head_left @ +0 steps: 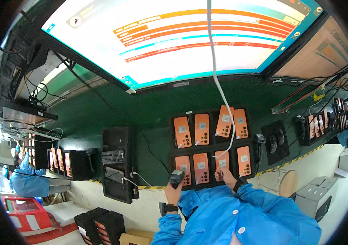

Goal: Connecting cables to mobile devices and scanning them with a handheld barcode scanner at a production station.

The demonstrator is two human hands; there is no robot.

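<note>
My left hand (173, 193) is wrapped round a black handheld barcode scanner (176, 178), raised at the near left corner of a black tray (193, 151). Orange phones lie in that tray in two rows, backs up, each with a pale label and dark camera lenses. One phone (223, 124) in the far row sits tilted. My right hand (226, 177) is closed on the near end of an orange phone (222, 157) in the near row; its fingertips are partly hidden. A white cable (219, 81) hangs down to that phone's far end. Both wrists wear black bands.
A large lit monitor (174, 45) stands behind the green bench (149, 106). Right of the tray are another black scanner (259, 143) and a dark mat (275, 143). A black rack (116, 163) stands left. Other phone trays and a person in blue (29, 179) are farther off.
</note>
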